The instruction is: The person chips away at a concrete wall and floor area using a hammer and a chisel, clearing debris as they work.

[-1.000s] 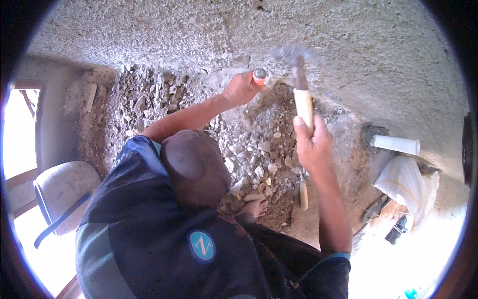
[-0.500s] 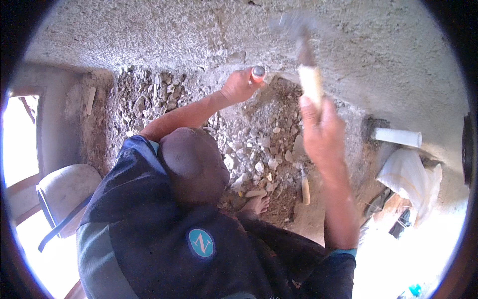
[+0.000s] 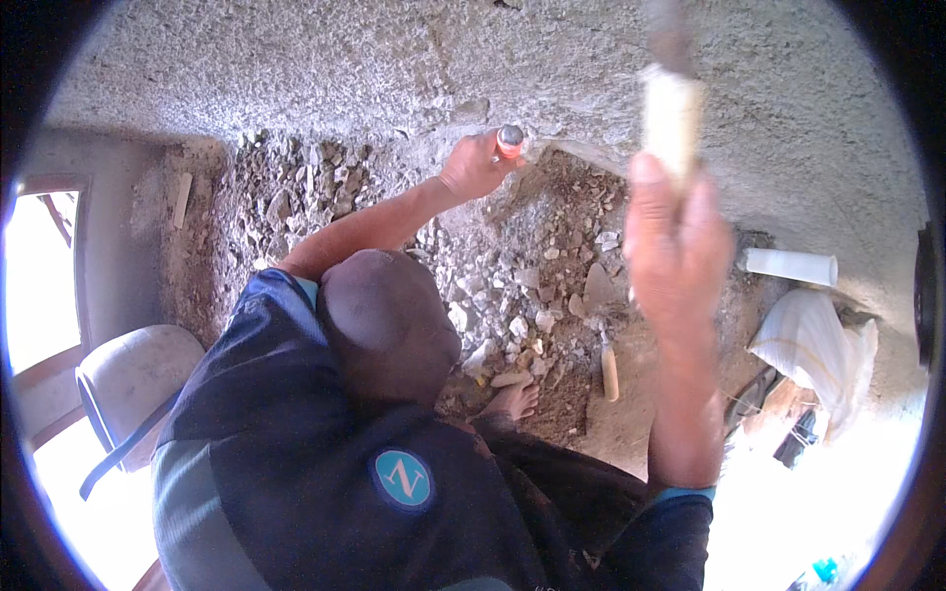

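Note:
My left hand [image 3: 473,169] is wrapped round an upright chisel with a red-orange grip [image 3: 508,148] and a round grey metal top, close to the foot of the rough wall. The chisel's lower end is hidden. My right hand [image 3: 675,241] grips the pale wooden handle of a hammer [image 3: 673,113], held up to the right of the chisel and apart from it. The hammer's head is smeared by motion and runs past the picture's upper edge. Broken stone and rubble [image 3: 503,295] lie below my hands.
A wooden-handled tool [image 3: 609,369] lies on the dirt near my bare foot [image 3: 514,402]. On the right are a white pipe [image 3: 788,266] and a white sack [image 3: 803,340]. A grey rounded container [image 3: 138,379] stands at left. The rough wall [image 3: 296,74] spans the far side.
My right hand and the hammer have moved right, and the hammer's head has gone past the upper edge. My left hand keeps the chisel in nearly the same place.

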`<move>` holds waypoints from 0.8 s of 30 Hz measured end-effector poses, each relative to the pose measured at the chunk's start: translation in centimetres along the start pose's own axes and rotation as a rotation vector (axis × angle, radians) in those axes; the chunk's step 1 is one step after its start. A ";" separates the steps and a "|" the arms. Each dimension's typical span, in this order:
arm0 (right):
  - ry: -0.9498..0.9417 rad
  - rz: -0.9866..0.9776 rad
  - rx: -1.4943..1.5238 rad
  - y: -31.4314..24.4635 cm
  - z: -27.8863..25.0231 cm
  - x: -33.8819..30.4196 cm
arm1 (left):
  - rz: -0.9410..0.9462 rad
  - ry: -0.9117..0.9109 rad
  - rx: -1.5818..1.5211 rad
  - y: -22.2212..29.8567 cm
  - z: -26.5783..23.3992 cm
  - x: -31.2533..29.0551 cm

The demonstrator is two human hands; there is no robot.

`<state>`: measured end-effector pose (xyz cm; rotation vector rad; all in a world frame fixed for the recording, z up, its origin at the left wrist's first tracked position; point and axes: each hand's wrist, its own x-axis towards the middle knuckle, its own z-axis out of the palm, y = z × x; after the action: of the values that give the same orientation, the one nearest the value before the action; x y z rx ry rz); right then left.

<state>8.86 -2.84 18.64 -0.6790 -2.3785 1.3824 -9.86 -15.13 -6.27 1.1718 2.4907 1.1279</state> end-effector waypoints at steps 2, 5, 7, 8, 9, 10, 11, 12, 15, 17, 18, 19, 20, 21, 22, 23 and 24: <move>0.145 -0.124 0.003 -0.6 0.0 -0.1 | -0.007 -0.021 -0.023 0.4 -0.1 0.2; 0.206 -0.178 -0.221 7.3 3.2 -1.0 | -0.024 -0.036 -0.038 1.1 0.7 0.8; -0.310 0.216 -0.684 12.5 4.4 -1.0 | 0.074 0.012 0.002 0.6 1.7 1.0; -0.297 0.211 -0.658 11.4 4.3 -1.3 | 0.169 0.050 0.041 -0.1 2.2 0.0; -0.268 0.167 -0.635 9.5 3.4 -0.3 | 0.278 0.123 0.098 -0.8 2.0 1.2; -0.271 0.176 -0.610 7.8 2.5 -0.9 | 0.046 0.018 -0.116 -0.1 1.8 0.8; -0.187 0.160 -0.528 5.1 1.5 -0.8 | 0.004 -0.006 -0.110 0.2 1.8 -1.0; -0.073 0.122 -0.338 3.2 0.7 -0.7 | -0.010 -0.006 -0.095 0.1 1.2 -0.7; 0.256 -0.170 -0.047 0.0 -0.5 0.0 | -0.034 -0.015 -0.076 1.4 -0.5 0.2; 0.385 -0.169 0.106 1.6 0.6 -0.1 | -0.065 -0.041 -0.078 1.9 -0.4 0.3; 0.415 -0.317 -0.095 5.6 2.0 -0.4 | -0.075 -0.047 -0.075 2.3 -0.2 0.5; 0.107 -0.010 -0.400 9.3 2.3 -1.1 | -0.084 -0.056 -0.083 2.6 0.2 0.6; -0.319 0.359 -0.704 9.5 2.8 -0.3 | -0.092 -0.059 -0.070 2.5 0.2 0.9; -0.324 0.336 -0.676 11.2 3.4 -0.2 | -0.053 -0.026 -0.083 2.6 0.3 0.8; -0.250 0.327 -0.622 11.7 2.3 -0.9 | -0.013 0.006 -0.098 2.8 0.6 0.4; -0.180 0.289 -0.559 11.0 1.7 -0.3 | 0.026 0.060 -0.095 1.9 0.6 0.9; -0.081 0.144 -0.515 8.9 1.3 -0.1 | 0.161 0.059 0.078 -1.2 1.3 0.2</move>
<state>10.52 -0.09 10.25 -0.9514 -2.8265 0.8503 -10.13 -14.72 -7.99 1.4026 2.5437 1.1282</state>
